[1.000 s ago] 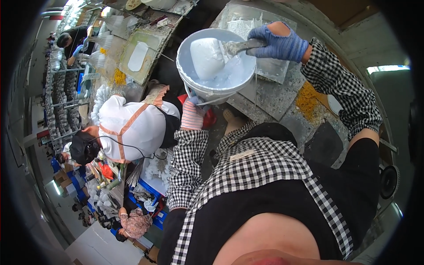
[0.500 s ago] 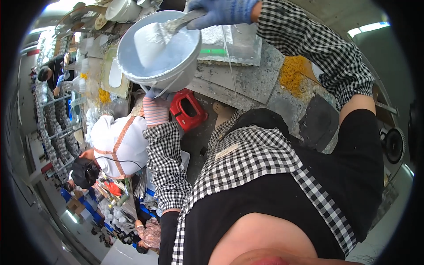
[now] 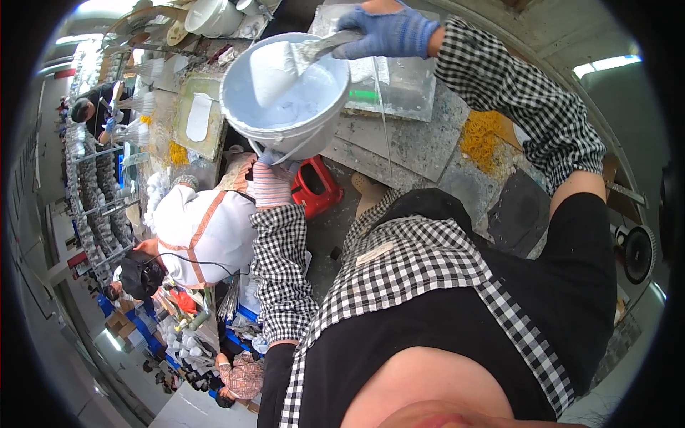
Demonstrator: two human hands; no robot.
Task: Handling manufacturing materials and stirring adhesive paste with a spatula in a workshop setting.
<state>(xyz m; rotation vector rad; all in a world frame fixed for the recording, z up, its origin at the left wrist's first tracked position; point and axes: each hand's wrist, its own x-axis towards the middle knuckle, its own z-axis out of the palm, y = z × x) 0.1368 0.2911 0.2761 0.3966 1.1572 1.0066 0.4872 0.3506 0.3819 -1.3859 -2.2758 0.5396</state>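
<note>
Grimy workshop benches fill the upper part of the view, with several people working at the left and a red stool on the floor below. On the near bench, a framed panel with white residue lies toward the far edge, and yellow bands are heaped farther right along the bench. The white bucket is held up at the bench's left end, tilted so that its mouth faces the person, and pale, wet material shows inside. A spatula reaches into the mouth, its broad end thickly coated white. The work looks midway: the blade is loaded, while a good deal of material seems left in the bucket.

The right hand, in a blue glove, has a closed grip around the spatula's handle; its arm arches over the bench, elbow out wide. The left hand, in a striped glove, holds the bucket low on its near side, forearm extended forward; how far its fingers curl is hidden.
</note>
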